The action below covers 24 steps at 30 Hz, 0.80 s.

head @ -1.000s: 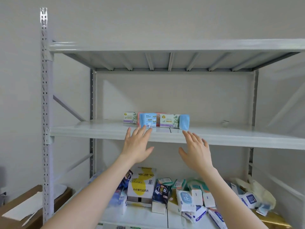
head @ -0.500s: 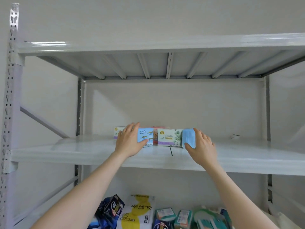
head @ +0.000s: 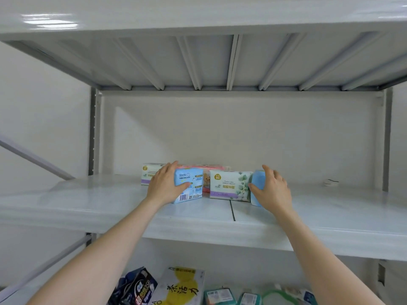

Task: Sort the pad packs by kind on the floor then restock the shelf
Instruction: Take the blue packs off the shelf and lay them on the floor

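Note:
A row of pad packs stands on the white middle shelf (head: 308, 212). My left hand (head: 165, 186) grips a light blue pack (head: 191, 186) at the row's left, thumb across its front. My right hand (head: 273, 190) grips a plain blue pack (head: 256, 186) at the row's right end. Between them stand a white pack with green leaves (head: 230, 184) and a pink pack (head: 207, 172) behind. Another white leaf pack (head: 149, 172) shows behind my left hand.
The shelf above (head: 198, 16) hangs low over the packs. On the lower shelf lie several more packs, among them a dark blue one (head: 134, 287), a white and yellow box (head: 182, 287) and green ones (head: 220, 297). A small dark scrap (head: 330, 182) lies at the shelf's back right.
Both hands have risen from below the shelf edge and closed on the end packs of the row. The view has moved closer to the shelf.

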Each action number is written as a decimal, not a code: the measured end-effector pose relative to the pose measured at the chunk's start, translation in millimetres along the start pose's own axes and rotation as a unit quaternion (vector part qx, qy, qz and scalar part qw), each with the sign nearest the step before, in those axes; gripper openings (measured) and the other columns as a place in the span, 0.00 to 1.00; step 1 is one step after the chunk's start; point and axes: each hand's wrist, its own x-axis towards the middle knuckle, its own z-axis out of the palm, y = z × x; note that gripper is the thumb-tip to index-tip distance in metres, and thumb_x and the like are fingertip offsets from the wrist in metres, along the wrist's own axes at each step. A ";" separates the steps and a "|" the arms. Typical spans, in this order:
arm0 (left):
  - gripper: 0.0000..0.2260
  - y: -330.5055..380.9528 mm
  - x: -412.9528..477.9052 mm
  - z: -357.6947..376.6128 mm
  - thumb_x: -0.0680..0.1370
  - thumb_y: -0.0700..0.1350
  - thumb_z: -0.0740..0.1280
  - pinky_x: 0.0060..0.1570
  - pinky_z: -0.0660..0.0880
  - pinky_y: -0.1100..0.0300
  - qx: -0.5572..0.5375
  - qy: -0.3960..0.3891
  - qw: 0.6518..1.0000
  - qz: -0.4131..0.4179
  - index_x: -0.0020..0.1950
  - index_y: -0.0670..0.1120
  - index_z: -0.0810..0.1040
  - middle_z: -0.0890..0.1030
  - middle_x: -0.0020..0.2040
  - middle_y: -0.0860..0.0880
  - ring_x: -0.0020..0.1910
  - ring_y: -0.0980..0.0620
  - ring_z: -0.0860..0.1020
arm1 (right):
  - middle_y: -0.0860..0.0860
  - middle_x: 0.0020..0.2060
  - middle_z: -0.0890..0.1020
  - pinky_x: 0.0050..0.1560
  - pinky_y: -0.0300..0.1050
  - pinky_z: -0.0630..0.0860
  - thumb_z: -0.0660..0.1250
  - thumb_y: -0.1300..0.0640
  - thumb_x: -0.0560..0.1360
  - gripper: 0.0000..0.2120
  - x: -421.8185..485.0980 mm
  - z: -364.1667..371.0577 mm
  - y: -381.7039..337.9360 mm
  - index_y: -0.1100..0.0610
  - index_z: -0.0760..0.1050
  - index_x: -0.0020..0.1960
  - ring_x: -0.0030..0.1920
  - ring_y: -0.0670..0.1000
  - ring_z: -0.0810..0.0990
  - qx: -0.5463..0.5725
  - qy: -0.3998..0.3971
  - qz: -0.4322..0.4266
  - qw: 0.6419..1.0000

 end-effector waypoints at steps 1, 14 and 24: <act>0.36 -2.6 2.7 3.3 0.73 0.56 0.71 0.68 0.64 0.50 -0.016 -0.008 1.000 -0.006 0.76 0.48 0.60 0.64 0.75 0.48 0.74 0.47 0.63 | 0.59 0.72 0.64 0.63 0.57 0.70 0.66 0.42 0.75 0.35 3.0 3.6 1.3 0.49 0.56 0.76 0.67 0.63 0.68 0.008 -0.015 0.006 1.000; 0.18 -19.9 1.5 1.2 0.71 0.45 0.76 0.33 0.76 0.61 -0.239 -0.018 0.970 -0.046 0.56 0.57 0.73 0.78 0.54 0.56 0.50 0.54 0.78 | 0.57 0.50 0.78 0.39 0.47 0.68 0.73 0.44 0.70 0.26 7.0 3.6 8.1 0.55 0.66 0.58 0.42 0.57 0.71 0.040 0.044 0.072 0.996; 0.21 -30.5 -15.1 -26.7 0.70 0.46 0.77 0.45 0.79 0.58 -0.283 -0.037 0.957 -0.061 0.60 0.57 0.76 0.78 0.57 0.56 0.52 0.53 0.78 | 0.53 0.52 0.78 0.42 0.47 0.69 0.73 0.55 0.67 0.26 -10.6 -5.1 10.3 0.53 0.67 0.62 0.45 0.57 0.73 0.157 0.102 0.109 0.976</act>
